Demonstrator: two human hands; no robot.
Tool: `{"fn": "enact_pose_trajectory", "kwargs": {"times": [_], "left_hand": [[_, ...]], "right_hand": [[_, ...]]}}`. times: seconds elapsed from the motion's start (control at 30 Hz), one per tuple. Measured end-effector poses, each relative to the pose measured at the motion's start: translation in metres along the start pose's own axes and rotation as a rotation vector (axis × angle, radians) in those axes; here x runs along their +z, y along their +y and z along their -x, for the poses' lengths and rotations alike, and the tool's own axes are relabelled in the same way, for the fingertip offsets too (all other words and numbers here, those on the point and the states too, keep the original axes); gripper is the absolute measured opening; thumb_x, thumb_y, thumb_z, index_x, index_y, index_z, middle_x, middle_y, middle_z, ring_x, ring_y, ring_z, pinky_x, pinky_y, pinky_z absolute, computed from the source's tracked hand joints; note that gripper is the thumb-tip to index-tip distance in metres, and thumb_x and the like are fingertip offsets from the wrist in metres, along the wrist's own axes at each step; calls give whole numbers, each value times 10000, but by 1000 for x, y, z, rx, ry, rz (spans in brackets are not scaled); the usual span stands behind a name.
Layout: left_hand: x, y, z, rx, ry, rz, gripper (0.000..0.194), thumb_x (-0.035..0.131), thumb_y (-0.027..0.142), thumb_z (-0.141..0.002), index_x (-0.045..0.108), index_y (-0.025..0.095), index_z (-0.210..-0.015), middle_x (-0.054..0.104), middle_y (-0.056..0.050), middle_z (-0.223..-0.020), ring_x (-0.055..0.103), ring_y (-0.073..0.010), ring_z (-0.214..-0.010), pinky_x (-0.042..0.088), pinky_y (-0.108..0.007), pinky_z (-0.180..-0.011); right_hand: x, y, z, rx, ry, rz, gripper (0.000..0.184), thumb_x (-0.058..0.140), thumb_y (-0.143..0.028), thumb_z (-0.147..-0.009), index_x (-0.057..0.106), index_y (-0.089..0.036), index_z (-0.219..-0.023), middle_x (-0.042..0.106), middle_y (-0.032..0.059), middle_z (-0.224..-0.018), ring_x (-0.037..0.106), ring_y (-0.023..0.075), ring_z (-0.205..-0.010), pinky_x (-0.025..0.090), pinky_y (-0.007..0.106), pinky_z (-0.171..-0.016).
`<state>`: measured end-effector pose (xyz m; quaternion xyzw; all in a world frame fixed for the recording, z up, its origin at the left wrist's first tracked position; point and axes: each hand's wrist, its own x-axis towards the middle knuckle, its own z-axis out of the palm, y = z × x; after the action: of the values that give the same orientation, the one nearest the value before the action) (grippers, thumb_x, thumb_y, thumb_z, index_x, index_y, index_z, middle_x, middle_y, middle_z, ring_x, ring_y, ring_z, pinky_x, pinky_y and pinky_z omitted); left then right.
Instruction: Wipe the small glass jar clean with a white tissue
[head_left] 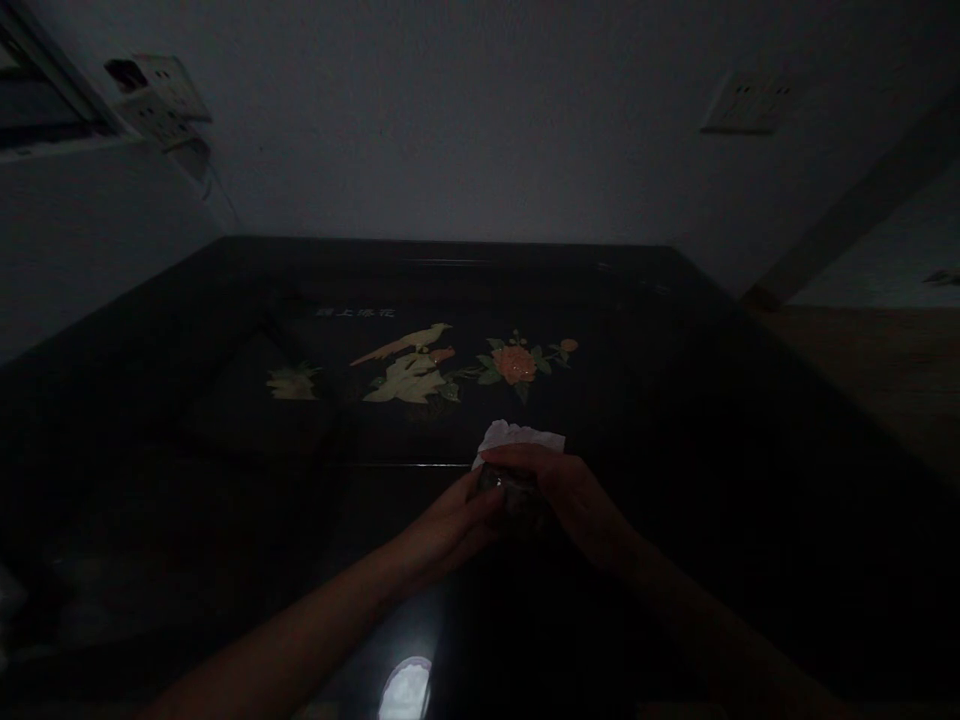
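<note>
The scene is very dim. My left hand (450, 525) is closed around the left side of a dark, glossy, rounded object (521, 508), whose kind I cannot make out. Over its far side curls my right hand (566, 485), with the fingers closed against a crumpled white tissue (525, 435). The tissue shows beyond my knuckles, between the right hand and the object. Both hands meet low over a black glossy table (405, 440); shadow hides the object's lower part and some fingers.
A bird inlay (409, 375) and an orange flower inlay (516, 363) decorate the tabletop. Behind it rises a pale wall (450, 130) with a right socket (746, 103) and left sockets (161, 105). A bright round reflection (406, 688) lies near the front.
</note>
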<state>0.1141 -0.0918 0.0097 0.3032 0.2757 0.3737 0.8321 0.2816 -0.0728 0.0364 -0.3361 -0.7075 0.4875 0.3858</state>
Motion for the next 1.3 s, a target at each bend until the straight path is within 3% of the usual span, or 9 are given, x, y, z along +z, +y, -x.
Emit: {"fn": "enact_pose_trajectory", "kwargs": {"times": [0.2, 0.3, 0.43, 0.53, 0.67, 0.77, 0.87, 1.03, 1.3], "left_hand": [[2, 6, 2, 17, 60, -4, 481, 741, 443, -732, 612, 200, -1126, 655, -97, -1143, 609, -232, -1046, 454, -338, -874], [3, 8, 2, 0, 67, -9, 502, 723, 481, -734, 624, 190, -1131, 655, -112, -1154, 606, -258, -1056, 457, -365, -878], [5, 10, 1, 3, 110, 16, 582, 701, 534, -729, 616, 154, -1161, 657, -145, -1163, 575, -310, -1127, 430, -420, -940], [4, 11, -1, 23, 172, 79, 590, 704, 547, -717, 626, 141, -1138, 670, -151, -1145, 580, -315, -1126, 434, -426, -940], [2, 11, -4, 3, 185, 183, 570, 648, 595, -743, 650, 140, -1086, 689, -139, -1110, 622, -295, -1057, 441, -432, -939], [0, 11, -5, 15, 167, 210, 573, 624, 617, -750, 658, 142, -1069, 701, -136, -1079, 634, -293, -1029, 427, -447, -953], [0, 10, -6, 29, 167, 207, 571, 609, 613, -765, 650, 146, -1090, 679, -140, -1134, 585, -315, -1117, 410, -466, -970], [4, 7, -3, 31, 182, 176, 563, 652, 599, -735, 648, 171, -1102, 653, -128, -1187, 535, -336, -1178, 413, -473, -959], [3, 5, -3, 62, 134, 137, 558, 615, 586, -778, 621, 181, -1162, 625, -122, -1235, 488, -317, -1240, 359, -468, -1025]], "right_hand": [[-6, 2, 0, -120, -57, 222, 595, 246, -630, -923, 592, -275, -1252, 618, 57, -1291, 514, 243, -1191, 320, 468, -1039], [-10, 1, -1, -87, -47, 180, 628, 242, -662, -904, 565, -272, -1273, 608, 64, -1288, 506, 242, -1187, 356, 447, -1018], [-22, 8, -6, 59, 235, 59, 502, 307, -573, -941, 605, -243, -1173, 677, 80, -1123, 617, 218, -1035, 472, 373, -856], [-31, 24, -12, 104, 370, 279, 355, 502, -465, -902, 611, -219, -1133, 686, 84, -1054, 627, 228, -977, 482, 369, -814], [-30, 45, -18, 3, 232, 665, 360, 567, -320, -870, 579, -191, -1205, 650, 113, -1164, 563, 265, -1070, 432, 449, -929], [-22, 50, -20, 28, 78, 848, 421, 539, -258, -872, 535, -155, -1280, 615, 137, -1219, 519, 280, -1121, 425, 455, -937], [-16, 51, -22, 80, 27, 932, 451, 544, -196, -851, 524, -144, -1299, 616, 146, -1182, 533, 274, -1064, 443, 427, -902], [-16, 56, -20, 135, 80, 773, 399, 524, -86, -795, 581, -153, -1184, 653, 124, -1140, 593, 244, -1025, 452, 392, -898], [-23, 42, -15, 191, 281, 529, 147, 519, -129, -766, 606, -188, -868, 674, 31, -849, 626, 181, -788, 439, 287, -711]]}}
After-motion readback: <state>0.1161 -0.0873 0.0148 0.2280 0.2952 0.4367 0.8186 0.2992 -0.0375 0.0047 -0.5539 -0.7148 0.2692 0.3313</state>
